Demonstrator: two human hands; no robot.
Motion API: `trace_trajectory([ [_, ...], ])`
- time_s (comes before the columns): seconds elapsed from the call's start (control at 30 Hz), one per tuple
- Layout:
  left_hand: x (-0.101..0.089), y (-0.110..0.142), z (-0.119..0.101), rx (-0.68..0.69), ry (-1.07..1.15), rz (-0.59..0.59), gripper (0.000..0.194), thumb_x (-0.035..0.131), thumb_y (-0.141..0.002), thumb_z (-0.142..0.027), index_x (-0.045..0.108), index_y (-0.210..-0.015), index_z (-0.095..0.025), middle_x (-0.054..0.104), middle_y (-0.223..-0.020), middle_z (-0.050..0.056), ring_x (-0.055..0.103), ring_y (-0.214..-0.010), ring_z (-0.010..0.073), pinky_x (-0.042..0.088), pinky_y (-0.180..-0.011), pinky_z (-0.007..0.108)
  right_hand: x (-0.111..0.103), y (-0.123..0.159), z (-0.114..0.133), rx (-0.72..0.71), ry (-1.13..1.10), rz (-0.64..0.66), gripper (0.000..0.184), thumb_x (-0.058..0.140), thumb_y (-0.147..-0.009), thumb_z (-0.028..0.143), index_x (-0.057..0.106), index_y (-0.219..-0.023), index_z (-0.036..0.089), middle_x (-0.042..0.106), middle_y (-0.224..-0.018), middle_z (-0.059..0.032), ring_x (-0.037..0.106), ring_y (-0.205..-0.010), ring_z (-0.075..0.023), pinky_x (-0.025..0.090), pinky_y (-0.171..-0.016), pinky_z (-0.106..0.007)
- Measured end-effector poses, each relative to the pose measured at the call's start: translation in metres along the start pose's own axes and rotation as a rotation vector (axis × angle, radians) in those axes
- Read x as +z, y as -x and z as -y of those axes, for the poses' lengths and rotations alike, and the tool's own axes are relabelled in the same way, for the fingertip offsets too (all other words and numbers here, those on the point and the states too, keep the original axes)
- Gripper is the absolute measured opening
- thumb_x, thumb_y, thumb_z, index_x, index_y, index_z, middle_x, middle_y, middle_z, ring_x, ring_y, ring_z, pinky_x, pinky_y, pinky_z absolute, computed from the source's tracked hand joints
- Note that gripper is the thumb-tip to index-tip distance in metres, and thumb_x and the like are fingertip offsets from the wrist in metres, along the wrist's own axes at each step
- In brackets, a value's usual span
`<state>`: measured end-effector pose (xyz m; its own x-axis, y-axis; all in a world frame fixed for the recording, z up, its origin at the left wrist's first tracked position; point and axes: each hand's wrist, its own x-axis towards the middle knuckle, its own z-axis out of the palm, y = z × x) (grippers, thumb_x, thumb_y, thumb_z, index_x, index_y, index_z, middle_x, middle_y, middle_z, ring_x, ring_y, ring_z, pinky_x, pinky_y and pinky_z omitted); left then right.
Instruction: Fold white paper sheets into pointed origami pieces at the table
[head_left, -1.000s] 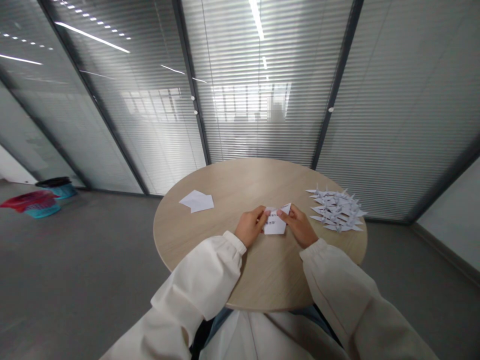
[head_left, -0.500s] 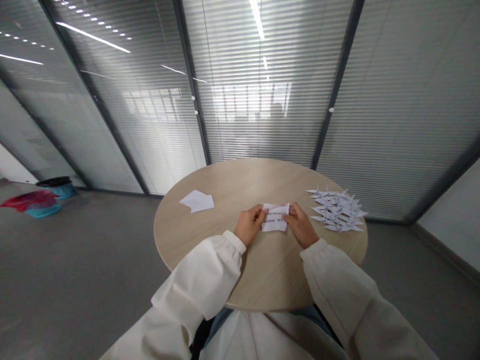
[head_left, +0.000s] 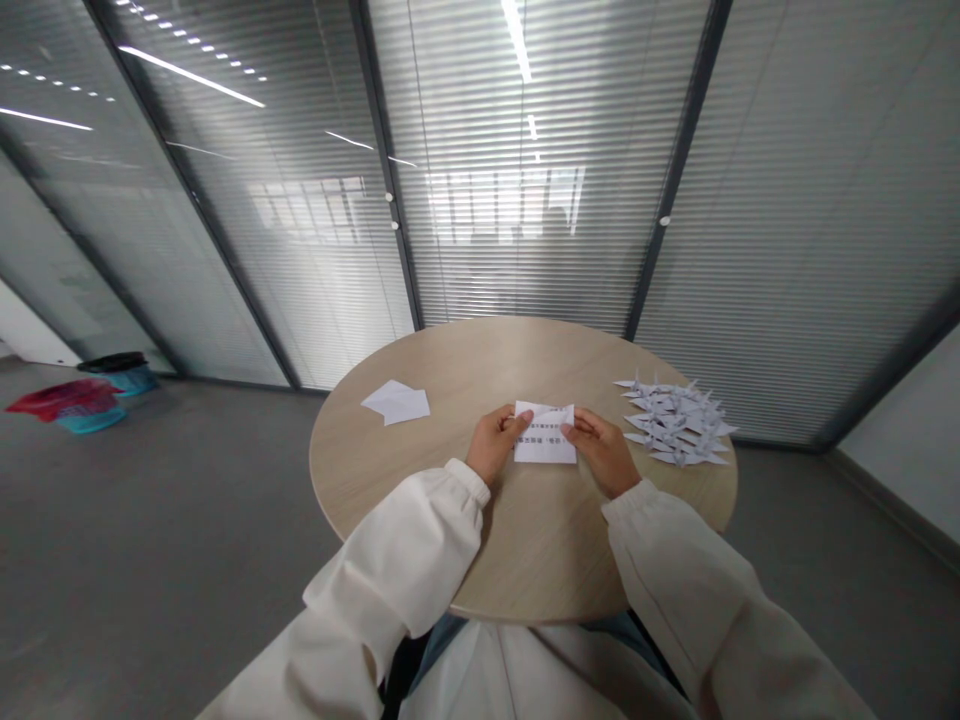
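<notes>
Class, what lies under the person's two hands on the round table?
A folded printed paper sheet lies under the left hand and right hand; the part beneath the fingers is hidden.

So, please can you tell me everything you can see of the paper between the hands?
The paper is a white, thin-looking sheet with rows of small dark print, folded, with a slanted crease near its top edge. It lies roughly flat near the middle of the round table. The left hand and right hand hold its two sides.

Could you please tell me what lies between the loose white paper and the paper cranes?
The head view shows the left hand, a printed sheet, and the right hand between the loose white paper and paper cranes.
</notes>
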<state>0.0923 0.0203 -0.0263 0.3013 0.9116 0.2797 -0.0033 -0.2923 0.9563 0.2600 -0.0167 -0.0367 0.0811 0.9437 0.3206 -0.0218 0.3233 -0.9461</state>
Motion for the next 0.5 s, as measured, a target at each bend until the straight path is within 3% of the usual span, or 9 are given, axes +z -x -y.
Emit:
trace_trajectory([
  [0.17,0.0005,-0.0005,0.0012,-0.054,0.116,0.016,0.046,0.065,-0.069,-0.052,0.066,-0.083,-0.009,0.062,-0.063,0.004,0.052,-0.053,0.0114,0.038,-0.050,0.022,-0.0008,0.0001,-0.0026,-0.015,-0.020,0.025,0.036,0.067,-0.071,0.036,0.064,-0.103,0.019,0.071,-0.096,-0.0065,0.066,-0.088,-0.0253,0.052,-0.078,-0.038],
  [0.5,0.0004,-0.0011,0.0035,-0.123,0.214,-0.014,0.043,0.068,-0.068,-0.049,0.068,-0.081,-0.008,0.065,-0.066,0.005,0.056,-0.054,0.0119,0.042,-0.053,0.024,-0.0015,0.0028,-0.0019,-0.052,0.012,0.029,0.045,0.063,-0.075,0.036,0.059,-0.118,0.021,0.069,-0.104,-0.0053,0.066,-0.090,-0.0228,0.053,-0.077,-0.035],
])
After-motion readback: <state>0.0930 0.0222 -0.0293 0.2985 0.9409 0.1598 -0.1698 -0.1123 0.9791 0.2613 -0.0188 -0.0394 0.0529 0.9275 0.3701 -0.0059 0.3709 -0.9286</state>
